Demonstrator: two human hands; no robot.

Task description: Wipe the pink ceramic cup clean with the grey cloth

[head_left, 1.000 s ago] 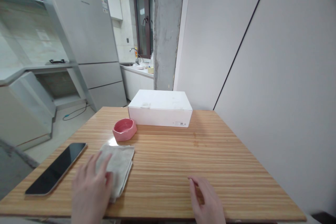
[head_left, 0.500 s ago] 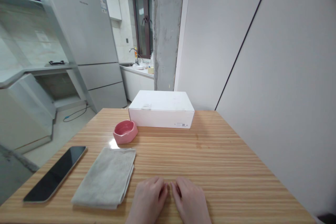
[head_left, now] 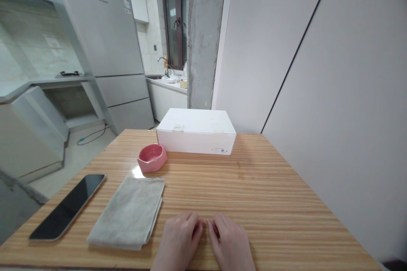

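While both hands lie flat on the wooden table (head_left: 270,203), neither one holds anything. The left hand (head_left: 178,241) and the right hand (head_left: 230,243) rest palm down side by side at the near edge, their fingertips almost meeting in the middle, fingers loosely together and each grip slack on nothing but the bare wood.

Just to the left of the left hand lies a folded grey cloth (head_left: 129,214), flat on the table and apart from the hand by a narrow strip of wood. Further left, near the table's left edge, a dark phone (head_left: 68,206) lies face up at a slant, close beside the cloth but not touching it.

Beyond the cloth stands a small pink bowl (head_left: 151,157), upright, and just behind and to the right of it sits a closed white box (head_left: 196,131), near the far edge of the table. Bowl and box stand very close; whether they touch cannot be told.

A pale wall (head_left: 333,72) runs along the right side of the table. Past the far edge are a grey concrete pillar (head_left: 203,34), a tall silver fridge (head_left: 104,42) and a kitchen sink (head_left: 163,74) under a window.
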